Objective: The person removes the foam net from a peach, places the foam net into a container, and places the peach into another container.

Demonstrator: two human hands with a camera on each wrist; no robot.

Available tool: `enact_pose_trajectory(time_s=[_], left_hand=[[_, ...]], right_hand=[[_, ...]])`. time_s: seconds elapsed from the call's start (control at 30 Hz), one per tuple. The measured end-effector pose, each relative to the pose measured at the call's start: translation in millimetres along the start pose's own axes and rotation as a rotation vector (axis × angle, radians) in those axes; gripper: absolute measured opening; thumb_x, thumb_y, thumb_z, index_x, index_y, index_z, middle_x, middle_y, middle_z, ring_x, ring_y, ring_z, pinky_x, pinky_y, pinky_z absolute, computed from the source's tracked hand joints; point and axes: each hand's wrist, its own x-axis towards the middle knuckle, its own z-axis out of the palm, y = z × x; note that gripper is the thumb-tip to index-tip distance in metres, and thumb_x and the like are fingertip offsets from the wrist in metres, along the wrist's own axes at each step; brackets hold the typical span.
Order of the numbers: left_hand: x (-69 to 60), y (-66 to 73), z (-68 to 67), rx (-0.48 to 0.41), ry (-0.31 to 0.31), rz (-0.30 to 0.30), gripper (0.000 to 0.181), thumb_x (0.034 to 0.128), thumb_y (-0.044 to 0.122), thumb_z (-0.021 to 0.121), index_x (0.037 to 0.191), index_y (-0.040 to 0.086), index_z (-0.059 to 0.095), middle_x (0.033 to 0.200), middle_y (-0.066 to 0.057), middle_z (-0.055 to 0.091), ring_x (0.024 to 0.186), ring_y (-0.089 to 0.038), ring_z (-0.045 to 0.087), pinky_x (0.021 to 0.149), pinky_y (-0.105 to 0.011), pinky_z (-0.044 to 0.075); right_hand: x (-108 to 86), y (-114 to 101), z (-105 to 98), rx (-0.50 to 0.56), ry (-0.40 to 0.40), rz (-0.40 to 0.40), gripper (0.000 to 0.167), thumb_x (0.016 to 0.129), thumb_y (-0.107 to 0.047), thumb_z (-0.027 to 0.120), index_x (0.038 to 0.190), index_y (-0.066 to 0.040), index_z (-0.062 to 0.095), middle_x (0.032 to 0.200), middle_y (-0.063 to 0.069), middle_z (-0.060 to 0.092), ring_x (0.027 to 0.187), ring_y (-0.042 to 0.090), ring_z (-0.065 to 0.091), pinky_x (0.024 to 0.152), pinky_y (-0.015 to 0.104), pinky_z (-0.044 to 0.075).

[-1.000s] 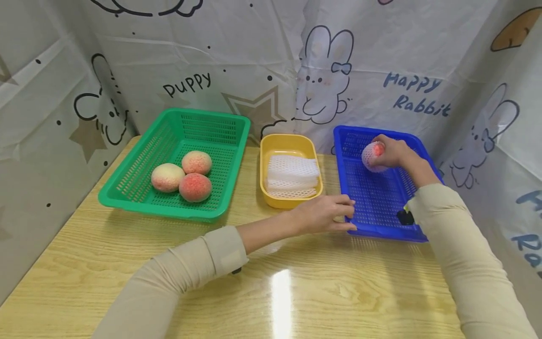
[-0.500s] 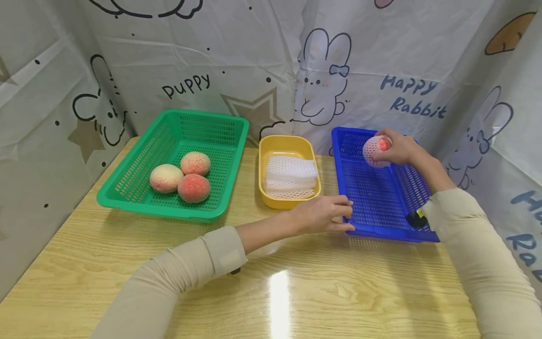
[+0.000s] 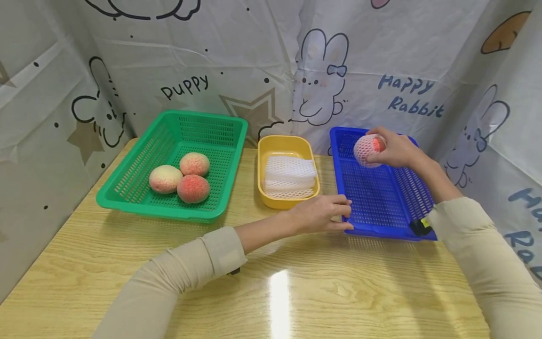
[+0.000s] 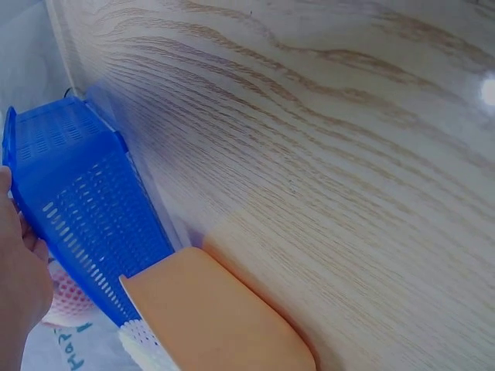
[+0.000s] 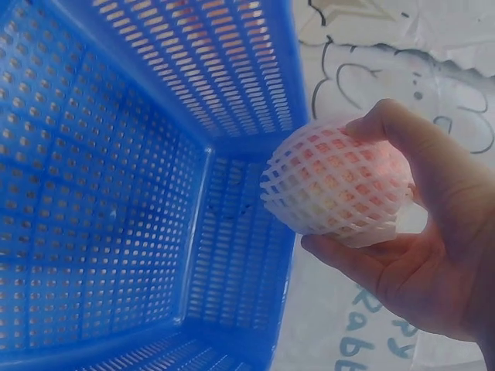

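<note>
My right hand (image 3: 395,148) holds a peach (image 3: 369,149) in a white foam net sleeve, with the thumb and fingers around it. The netted peach hangs over the back part of the blue basket (image 5: 100,178), near its far wall. In the right wrist view the net covers most of the fruit (image 5: 332,182). The left hand (image 3: 323,213) grips the blue basket's near left corner at the rim; in the left wrist view that hand (image 4: 19,270) shows only partly. Three bare peaches (image 3: 193,189) lie together in the green basket (image 3: 169,213) at the left.
Between the two baskets stands a yellow tub (image 3: 284,203) with a stack of white foam nets (image 3: 290,170). The wooden table (image 3: 330,282) backs onto a printed curtain (image 3: 241,52). A black wrist device (image 3: 420,227) sits by the right cuff.
My right hand has lifted the netted peach up from low in the blue basket, then shifted it slightly left. The left hand stays at the rim.
</note>
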Motion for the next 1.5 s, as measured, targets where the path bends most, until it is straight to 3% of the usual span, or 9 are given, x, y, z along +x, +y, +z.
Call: enact_pose_trajectory(time_s=[0.47, 0.6, 0.73, 0.93, 1.2, 1.5], left_hand=[[0.5, -1.2, -0.4, -0.008, -0.01, -0.005, 0.022, 0.0909, 0.027, 0.076, 0.089, 0.007, 0.068, 0.1, -0.005, 0.063, 0.097, -0.015, 0.065, 0.089, -0.011, 0.047], [-0.5, -1.0, -2.5, -0.008, 0.009, 0.0, 0.022, 0.0903, 0.027, 0.077, 0.088, 0.006, 0.069, 0.098, -0.005, 0.064, 0.098, -0.016, 0.065, 0.092, -0.013, 0.046], [-3.8, 0.0, -6.2, 0.014, 0.04, 0.012, 0.021, 0.09, 0.026, 0.077, 0.088, 0.008, 0.069, 0.095, -0.002, 0.064, 0.09, -0.013, 0.064, 0.086, -0.012, 0.047], [-12.6, -2.6, -17.5, -0.011, 0.108, 0.003, 0.018, 0.0876, 0.022, 0.079, 0.092, 0.006, 0.07, 0.096, -0.003, 0.066, 0.089, -0.014, 0.064, 0.085, -0.011, 0.046], [-29.4, -11.4, -35.0, 0.038, 0.18, -0.054, 0.023, 0.0851, 0.022, 0.082, 0.096, 0.006, 0.069, 0.095, -0.005, 0.066, 0.084, -0.015, 0.062, 0.08, -0.012, 0.048], [-42.1, -13.2, -54.1, -0.02, 0.225, -0.091, 0.021, 0.0864, 0.018, 0.08, 0.098, 0.007, 0.067, 0.101, -0.004, 0.066, 0.096, -0.016, 0.064, 0.091, -0.015, 0.047]], right_hand=[[-24.2, -33, 1, 0.041, 0.06, -0.092, 0.074, 0.085, -0.028, 0.078, 0.145, -0.011, 0.038, 0.123, 0.025, 0.057, 0.101, 0.04, 0.059, 0.08, 0.056, 0.056], [-26.4, -41, 2, 0.048, 0.065, -0.119, 0.073, 0.084, -0.027, 0.078, 0.144, -0.012, 0.04, 0.122, 0.024, 0.058, 0.1, 0.039, 0.058, 0.079, 0.054, 0.056], [-27.8, -48, 4, 0.036, 0.056, -0.137, 0.072, 0.083, -0.027, 0.078, 0.143, -0.012, 0.04, 0.12, 0.023, 0.058, 0.098, 0.038, 0.059, 0.077, 0.052, 0.056], [-31.0, -57, 5, 0.042, 0.064, -0.155, 0.071, 0.083, -0.025, 0.077, 0.143, -0.012, 0.041, 0.117, 0.023, 0.059, 0.096, 0.036, 0.058, 0.075, 0.049, 0.055], [-32.7, -65, 9, 0.058, 0.095, -0.19, 0.071, 0.082, -0.023, 0.078, 0.142, -0.014, 0.042, 0.116, 0.021, 0.06, 0.092, 0.035, 0.059, 0.073, 0.046, 0.054], [-38.2, -77, 12, 0.09, 0.086, -0.206, 0.069, 0.082, -0.019, 0.076, 0.141, -0.015, 0.041, 0.115, 0.019, 0.06, 0.092, 0.033, 0.058, 0.072, 0.044, 0.055]])
